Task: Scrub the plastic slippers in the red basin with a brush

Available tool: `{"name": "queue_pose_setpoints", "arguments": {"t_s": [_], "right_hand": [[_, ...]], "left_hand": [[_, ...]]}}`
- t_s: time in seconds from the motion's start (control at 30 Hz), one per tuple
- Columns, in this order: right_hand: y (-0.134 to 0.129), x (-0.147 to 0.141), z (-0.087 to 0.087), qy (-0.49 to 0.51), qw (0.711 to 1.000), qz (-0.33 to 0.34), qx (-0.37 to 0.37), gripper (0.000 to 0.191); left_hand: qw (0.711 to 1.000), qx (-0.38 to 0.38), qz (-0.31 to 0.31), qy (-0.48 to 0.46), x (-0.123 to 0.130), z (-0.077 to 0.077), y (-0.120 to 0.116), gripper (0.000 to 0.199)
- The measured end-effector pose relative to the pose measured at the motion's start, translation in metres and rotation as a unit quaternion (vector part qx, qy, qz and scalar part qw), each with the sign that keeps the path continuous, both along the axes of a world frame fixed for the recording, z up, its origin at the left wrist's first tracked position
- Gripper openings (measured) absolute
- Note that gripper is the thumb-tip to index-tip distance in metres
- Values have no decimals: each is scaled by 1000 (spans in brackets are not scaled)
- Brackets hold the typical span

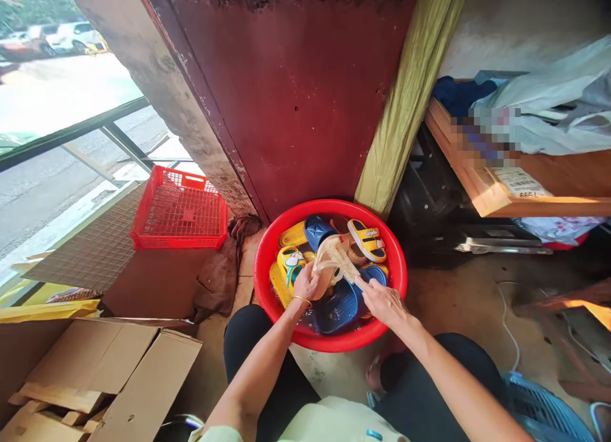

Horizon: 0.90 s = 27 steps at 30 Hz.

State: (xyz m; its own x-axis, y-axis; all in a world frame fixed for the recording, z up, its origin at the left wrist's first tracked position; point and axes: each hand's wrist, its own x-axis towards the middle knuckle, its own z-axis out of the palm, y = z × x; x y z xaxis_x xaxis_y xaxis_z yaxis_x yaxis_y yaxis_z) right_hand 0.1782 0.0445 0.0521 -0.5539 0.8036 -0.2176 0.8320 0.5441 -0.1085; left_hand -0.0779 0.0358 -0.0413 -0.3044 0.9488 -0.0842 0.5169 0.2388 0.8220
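Observation:
A beige sandal (342, 256) with pale straps is held up over a red tub (260, 270) of water. My left hand (306, 282) is closed around its left side, by the straps. My right hand (382, 297) grips the textured end at the right, its fingers pressed together; the grip partly hides that end. Below and around lie several wet slippers. A blue slipper (338, 307) is nearest to both hands, partly under water. A yellow slipper with a cartoon figure (292, 264) sits left of my left hand. Another yellow slipper (368, 240) rests at the far right rim.
Behind the tub stands a dark red door (296, 111), with a yellowish curtain (405, 105) beside it. A red plastic crate (179, 235) is at left, above a dark cloth (217, 276). Cardboard boxes (157, 372) stand nearer left. A wooden shelf (548, 197) juts out at right; a blue fan (539, 404) is below.

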Motion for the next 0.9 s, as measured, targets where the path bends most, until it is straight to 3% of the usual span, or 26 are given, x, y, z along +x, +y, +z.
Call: {"name": "queue_pose_setpoints", "arguments": {"t_s": [0.13,0.23,0.37,0.5,0.63,0.7,0.8,0.9], "right_hand": [[1,6,6,-22,1000,-13,8,56],[18,-15,11,-43,997,-58,15,55],[38,-44,15,-38,994,-103,30,54],[14,-50,14,-30,999,-24,10,54],[-14,-37,17,-48,997,54,-13,56],[-8,-30,23,-65,998,15,-2,55],[19,-19,34,-64,992,-103,28,53],[29,-7,36,34,989,-144,29,53]], "left_hand": [[995,-10,-6,102,-1,7,7,38],[986,-1,-18,166,11,10,1,38],[983,-13,-28,180,23,15,-8,43],[990,-11,0,144,22,17,-5,40],[994,21,22,101,24,17,-2,52],[996,26,22,88,26,18,-3,61],[997,43,20,66,26,21,-5,70],[996,67,62,0,19,21,-3,66]]}}
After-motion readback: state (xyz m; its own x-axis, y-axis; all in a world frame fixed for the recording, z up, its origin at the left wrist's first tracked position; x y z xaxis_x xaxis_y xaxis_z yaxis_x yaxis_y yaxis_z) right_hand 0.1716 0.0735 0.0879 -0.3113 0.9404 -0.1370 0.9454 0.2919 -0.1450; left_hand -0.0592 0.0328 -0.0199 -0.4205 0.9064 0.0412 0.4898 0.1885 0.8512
